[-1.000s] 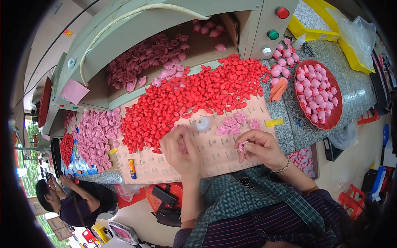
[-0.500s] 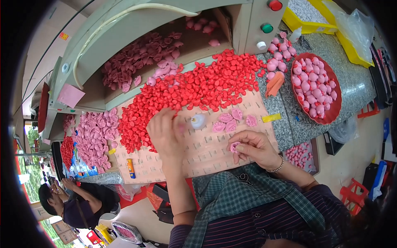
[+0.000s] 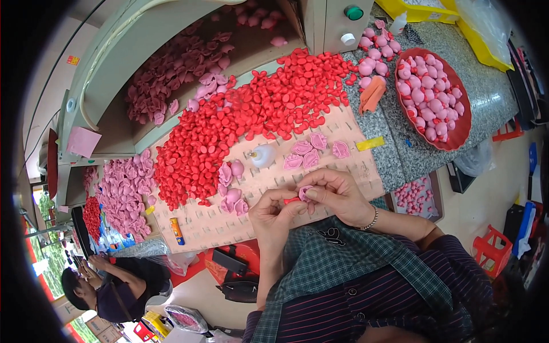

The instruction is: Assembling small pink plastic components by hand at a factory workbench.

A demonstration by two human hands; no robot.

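Note:
My left hand point(image 3: 275, 214) pinches a small glossy red piece point(image 3: 291, 200) between thumb and fingertips. In my right hand point(image 3: 343, 201) is a pink hollow shell-like piece point(image 3: 307, 193), its opening turned up. The two pieces meet or nearly meet at my fingertips, low over the pink mat point(image 3: 229, 226). A white squeeze bottle point(image 3: 263, 155) with a narrow tip lies just beyond my hands. Several pink open shells point(image 3: 310, 158) sit to its right, and a few pink pieces point(image 3: 232, 197) lie left of my left hand.
A large heap of red pieces point(image 3: 200, 143) covers the mat's far side. Pink pieces point(image 3: 126, 188) are piled left. At right stands a red bowl point(image 3: 466, 126) of pink balls on the granite top point(image 3: 389, 148). Another person point(image 3: 120, 288) sits at far left.
My left hand has come from beside the bottle to my right hand, and now holds a red piece against or near the pink shell. The whole view has shifted slightly.

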